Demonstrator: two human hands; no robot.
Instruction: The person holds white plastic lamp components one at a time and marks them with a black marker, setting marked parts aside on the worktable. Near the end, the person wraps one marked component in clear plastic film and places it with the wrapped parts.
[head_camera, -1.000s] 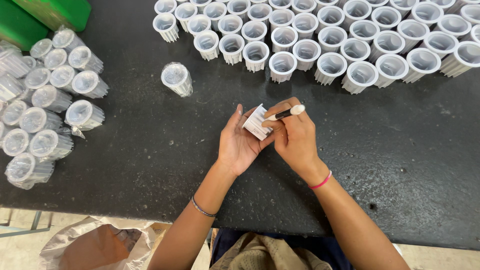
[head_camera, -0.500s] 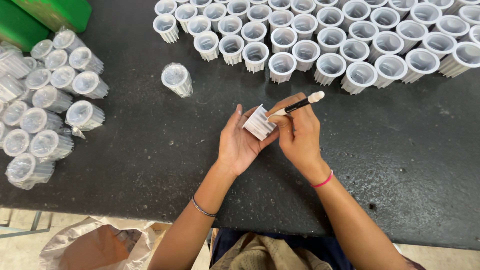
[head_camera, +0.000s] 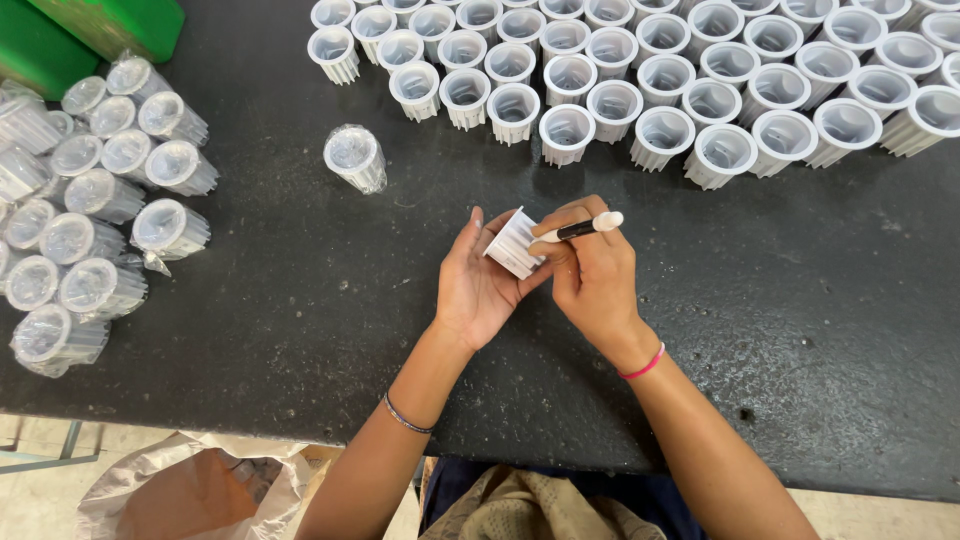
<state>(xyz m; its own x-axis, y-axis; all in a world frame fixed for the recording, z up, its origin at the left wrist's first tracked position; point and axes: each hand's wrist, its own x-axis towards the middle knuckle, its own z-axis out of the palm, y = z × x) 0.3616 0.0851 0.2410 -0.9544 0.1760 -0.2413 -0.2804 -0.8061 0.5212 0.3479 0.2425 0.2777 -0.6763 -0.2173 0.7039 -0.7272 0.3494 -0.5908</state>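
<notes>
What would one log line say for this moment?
left hand: holds ribbed white cup | right hand: holds pen at cup | black table

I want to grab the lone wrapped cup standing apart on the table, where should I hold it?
Grip the wrapped cup around its ribbed side wall, coming from above. It stands alone, mouth up, on the table, with free space all round; the ribs give purchase.

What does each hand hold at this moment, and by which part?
The left hand holds a white ribbed cup by its side wall, tilted. The right hand grips a black pen along its barrel.
</notes>
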